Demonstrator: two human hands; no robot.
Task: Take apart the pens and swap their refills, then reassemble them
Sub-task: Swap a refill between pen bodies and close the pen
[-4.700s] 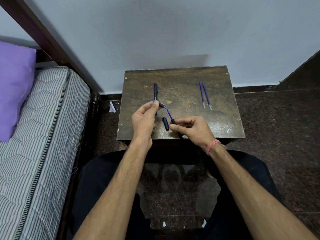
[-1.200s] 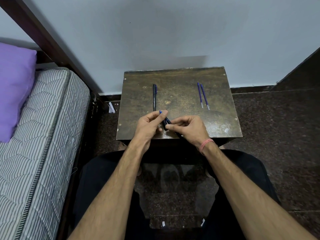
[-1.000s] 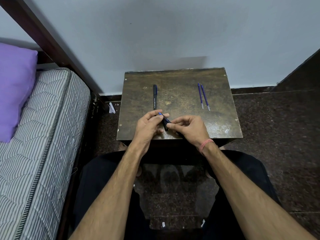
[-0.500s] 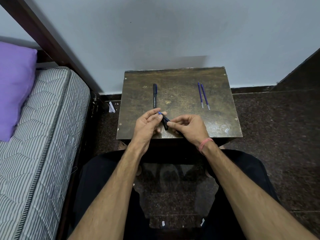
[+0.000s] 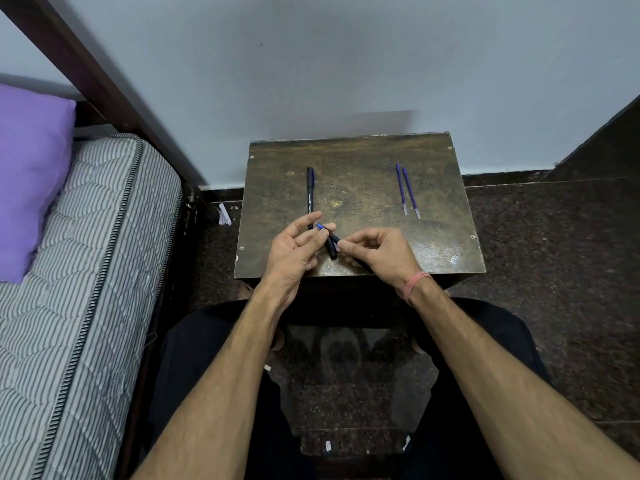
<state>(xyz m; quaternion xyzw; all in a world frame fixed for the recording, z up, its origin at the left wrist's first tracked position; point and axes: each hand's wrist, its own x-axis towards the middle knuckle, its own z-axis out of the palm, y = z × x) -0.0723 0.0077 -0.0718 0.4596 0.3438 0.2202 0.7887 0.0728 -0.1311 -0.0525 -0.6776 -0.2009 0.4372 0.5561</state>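
Your left hand sits at the centre of the frame, over the near edge of the small wooden table, palm turned partly up. Its index finger extends toward the upper right; the thumb and middle finger close narrowly on the blue tip of the pen in your hands. Your left forearm enters from the lower left of the frame.

Your right hand sits just right of centre, knuckles up, a pink band on the wrist. Its thumb and index finger pinch the black barrel of the same pen; the barrel's rear end runs under the palm toward the lower right. Your right forearm enters from the lower right.

A short black pen piece lies between the two hands; whether it rests on the table or is held, you cannot tell.

A complete black pen lies on the table above your left hand, pointing toward the wall. Two blue refills lie side by side in the table's upper right area, well apart from both hands.

A striped mattress and a purple pillow occupy the left of the frame.
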